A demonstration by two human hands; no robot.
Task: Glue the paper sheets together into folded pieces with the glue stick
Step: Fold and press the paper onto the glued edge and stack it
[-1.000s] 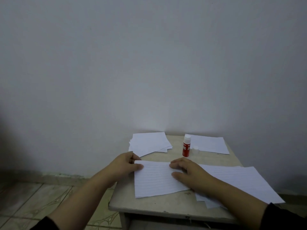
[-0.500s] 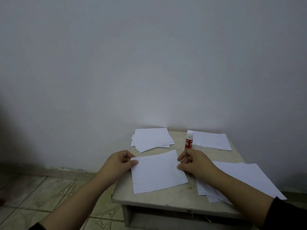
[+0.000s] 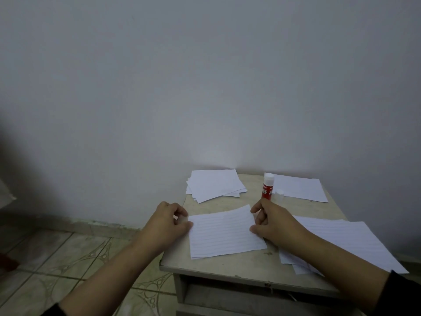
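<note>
A folded lined paper sheet [image 3: 224,231] lies flat in the middle of a small beige table [image 3: 227,264]. My left hand [image 3: 168,221] pinches its left edge with curled fingers. My right hand [image 3: 271,218] pinches its right edge between thumb and fingers. A red glue stick [image 3: 267,185] with a white top stands upright just behind my right hand, its clear cap [image 3: 279,194] beside it.
A stack of white sheets [image 3: 215,184] sits at the table's back left, a single sheet [image 3: 299,187] at the back right, and larger lined sheets [image 3: 341,240] overhang the right side under my forearm. A grey wall rises behind; tiled floor [image 3: 68,254] spreads to the left.
My right hand slid off the middle of the sheet to its right edge and now pinches it. The sheet has turned slightly. My left hand stayed at the left edge.
</note>
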